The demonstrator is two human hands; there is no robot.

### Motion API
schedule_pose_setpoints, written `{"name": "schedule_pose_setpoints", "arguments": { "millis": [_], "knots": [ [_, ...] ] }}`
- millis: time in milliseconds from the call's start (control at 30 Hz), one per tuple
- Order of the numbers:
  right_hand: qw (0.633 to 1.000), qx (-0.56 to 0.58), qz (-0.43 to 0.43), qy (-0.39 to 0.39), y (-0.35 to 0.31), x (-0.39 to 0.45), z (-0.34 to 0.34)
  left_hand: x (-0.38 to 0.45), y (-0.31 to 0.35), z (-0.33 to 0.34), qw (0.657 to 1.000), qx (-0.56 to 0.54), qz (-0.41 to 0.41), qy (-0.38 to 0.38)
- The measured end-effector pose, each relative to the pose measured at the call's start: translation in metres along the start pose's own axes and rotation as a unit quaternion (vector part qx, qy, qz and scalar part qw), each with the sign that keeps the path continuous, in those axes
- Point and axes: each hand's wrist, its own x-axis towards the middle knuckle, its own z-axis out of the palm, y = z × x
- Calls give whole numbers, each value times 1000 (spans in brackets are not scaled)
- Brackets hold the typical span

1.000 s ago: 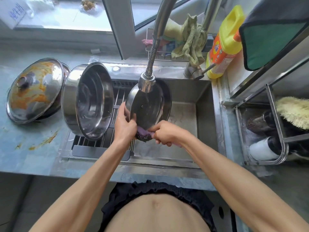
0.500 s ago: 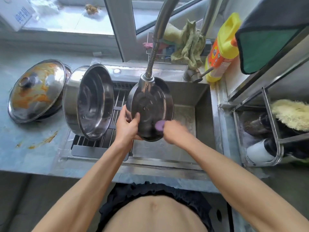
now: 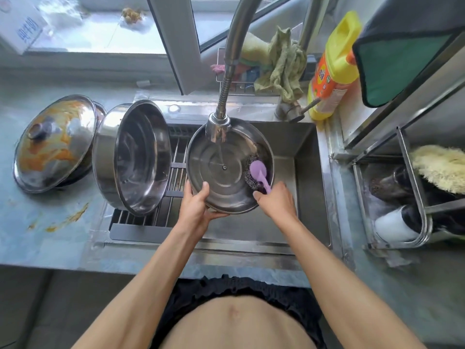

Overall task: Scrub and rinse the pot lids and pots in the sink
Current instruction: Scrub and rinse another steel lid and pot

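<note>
Left hand (image 3: 198,207) grips near rim of lid (image 3: 221,177), underside up over sink (image 3: 309,187), under faucet (image 3: 217,128). Right hand (image 3: 276,201) pinches purple scrubber (image 3: 256,173) handle, pad against lid's right edge. Pot (image 3: 133,157) tilted on rack (image 3: 176,172) by sink's left edge.

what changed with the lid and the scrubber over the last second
The lid turned from edge-on to facing up, its inside now under the faucet. The scrubber moved from the lid's lower rim up onto its inner right side, the right hand still holding its purple handle. The left hand kept its grip on the lower left rim. The pot and dirty lid stayed put.
</note>
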Motion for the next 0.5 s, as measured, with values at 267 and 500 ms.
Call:
{"name": "schedule_pose_setpoints", "arguments": {
  "millis": [267, 500],
  "knots": [
    [994, 100, -24, 29, 0, 15, -10, 11, 41, -15, 985, 165, -45, -17],
    [988, -37, -142, 47, -15, 33, -42, 38, 113, -3, 901, 422, -56, -84]
  ]
}}
